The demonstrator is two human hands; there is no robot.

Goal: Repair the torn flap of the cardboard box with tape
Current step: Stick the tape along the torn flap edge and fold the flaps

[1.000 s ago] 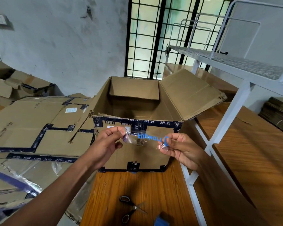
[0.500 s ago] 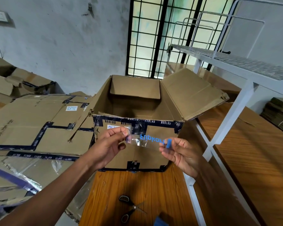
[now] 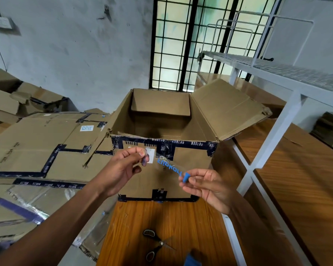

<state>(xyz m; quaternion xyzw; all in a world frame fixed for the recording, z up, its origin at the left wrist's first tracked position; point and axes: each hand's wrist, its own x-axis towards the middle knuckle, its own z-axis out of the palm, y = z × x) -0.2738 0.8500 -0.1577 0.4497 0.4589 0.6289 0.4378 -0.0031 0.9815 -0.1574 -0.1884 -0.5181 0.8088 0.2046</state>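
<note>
Tilted now, tape strip (image 3: 168, 166) pinched by left hand (image 3: 127, 166), right hand (image 3: 204, 187).

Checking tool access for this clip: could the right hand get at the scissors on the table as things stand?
Probably not at once. The right hand pinches one end of the tape strip, whose other end the left hand holds. The scissors lie uncovered on the table below, so only the tape hinders.

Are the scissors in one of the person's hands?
No, the scissors lie on the wooden table while both hands hold the tape strip.
</note>
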